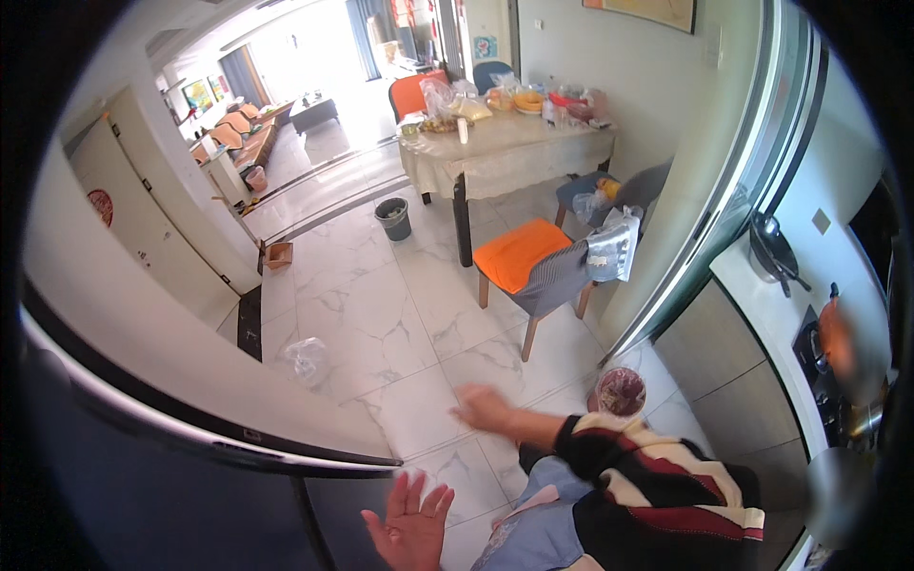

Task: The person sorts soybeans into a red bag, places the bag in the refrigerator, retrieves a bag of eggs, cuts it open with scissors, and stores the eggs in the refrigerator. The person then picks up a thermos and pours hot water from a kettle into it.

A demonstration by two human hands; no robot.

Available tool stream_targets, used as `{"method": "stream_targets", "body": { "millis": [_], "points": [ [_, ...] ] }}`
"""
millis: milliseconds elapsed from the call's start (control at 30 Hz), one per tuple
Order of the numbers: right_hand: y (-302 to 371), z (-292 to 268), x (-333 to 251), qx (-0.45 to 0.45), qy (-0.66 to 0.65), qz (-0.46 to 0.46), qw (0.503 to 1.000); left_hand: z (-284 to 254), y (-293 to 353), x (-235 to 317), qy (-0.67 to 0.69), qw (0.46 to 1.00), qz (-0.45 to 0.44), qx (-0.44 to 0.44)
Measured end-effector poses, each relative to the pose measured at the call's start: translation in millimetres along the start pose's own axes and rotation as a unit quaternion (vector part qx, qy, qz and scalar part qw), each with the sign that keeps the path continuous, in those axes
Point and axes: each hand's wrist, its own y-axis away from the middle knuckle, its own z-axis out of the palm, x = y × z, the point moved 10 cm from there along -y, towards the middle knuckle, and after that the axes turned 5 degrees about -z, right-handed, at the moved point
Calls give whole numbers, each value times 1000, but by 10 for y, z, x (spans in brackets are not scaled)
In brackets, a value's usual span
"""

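Note:
My left hand (414, 523) is raised at the lower edge, palm showing and fingers spread, with nothing in it. It is nearest to the dark blue panel (190, 504) on the left. My right hand (484, 409) reaches across in front of me, out of a black, cream and dark red sleeve (657, 476). Motion smears its fingers, so their pose is unclear, and I make out no object in it. Below it hangs light blue cloth (543, 533) over my front. A pinkish bucket (619, 391) stands on the floor to the right of my right hand.
Ahead is a chair with an orange seat (521, 255), beside a cloth-covered table (514, 157) holding bags and bowls. A grey bin (392, 219) and a clear plastic bag (307, 361) are on the tiled floor. Along the right runs a counter (738, 276) with pans and a stove.

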Motion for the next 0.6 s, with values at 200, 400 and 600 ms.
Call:
{"method": "stream_targets", "body": {
  "millis": [200,400,600],
  "points": [
    [435,-698,1583,-26,-107,193,975,-492,-1068,-94,-177,977,-30,115],
    [1,-813,2054,-38,-181,179,966,-574,-2318,-315,-169,960,-102,201],
    [-1068,-1586,2408,21,-144,100,984,-399,-3796,-482,-196,955,-148,166]
  ]
}}
